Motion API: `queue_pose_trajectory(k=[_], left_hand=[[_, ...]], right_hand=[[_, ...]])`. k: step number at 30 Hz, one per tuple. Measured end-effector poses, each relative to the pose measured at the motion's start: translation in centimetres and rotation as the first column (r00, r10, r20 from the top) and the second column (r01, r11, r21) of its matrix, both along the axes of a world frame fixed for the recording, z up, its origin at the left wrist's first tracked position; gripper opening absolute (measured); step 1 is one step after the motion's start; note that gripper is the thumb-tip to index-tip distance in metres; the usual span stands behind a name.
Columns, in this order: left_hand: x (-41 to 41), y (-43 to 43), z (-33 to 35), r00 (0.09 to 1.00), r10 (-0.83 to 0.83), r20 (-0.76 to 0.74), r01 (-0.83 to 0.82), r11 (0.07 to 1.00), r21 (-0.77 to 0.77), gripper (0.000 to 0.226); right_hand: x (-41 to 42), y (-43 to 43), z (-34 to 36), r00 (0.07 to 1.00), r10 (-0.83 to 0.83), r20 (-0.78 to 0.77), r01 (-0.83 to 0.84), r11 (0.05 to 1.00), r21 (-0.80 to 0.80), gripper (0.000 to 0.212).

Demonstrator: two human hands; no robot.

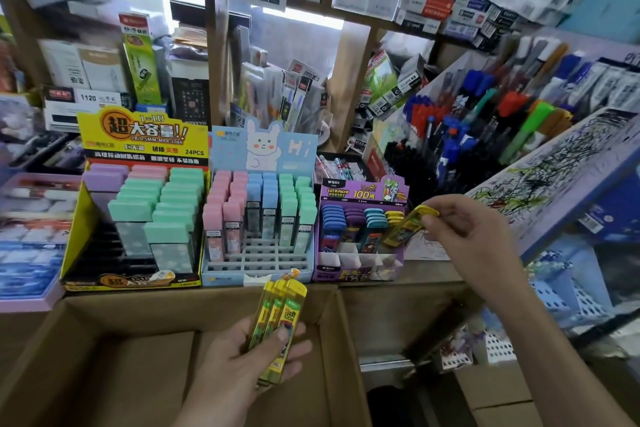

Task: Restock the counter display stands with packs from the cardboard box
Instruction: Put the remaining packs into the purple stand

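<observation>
My left hand (242, 360) grips a bundle of yellow lead packs (278, 315) over the open cardboard box (104, 357) at the bottom. My right hand (464, 236) pinches a single yellow pack (405, 225) by its top end, tilted, its lower end at the right-hand column of the purple display stand (360, 267). That stand holds blue, purple, teal and yellow packs, with bare slots in its front rows. To its left stand a light-blue stand (258, 270) with pink, blue and green packs and a yellow stand (76, 246) with green and purple ones.
Shelves crowded with boxed stationery rise behind the stands. A slanted rack of pens (485, 121) and a scribbled test sheet (561, 170) lie to the right. Trays of erasers (31, 243) sit at the left. White baskets (498, 347) are low on the right.
</observation>
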State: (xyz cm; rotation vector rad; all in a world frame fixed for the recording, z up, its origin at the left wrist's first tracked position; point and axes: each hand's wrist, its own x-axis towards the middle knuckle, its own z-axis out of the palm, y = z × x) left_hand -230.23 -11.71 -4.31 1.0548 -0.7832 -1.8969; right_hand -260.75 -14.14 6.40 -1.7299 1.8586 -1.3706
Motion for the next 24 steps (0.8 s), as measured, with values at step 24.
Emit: queue_pose_trajectory(k=[24], left_hand=[[0.4,-0.2,-0.6,1.000,0.002,-0.011,-0.002,1.000,0.004,0.038]], right_hand=[[-1.3,-3.3,-1.0,0.904,-0.004,-0.427,0.005,1.000,0.001,0.021]])
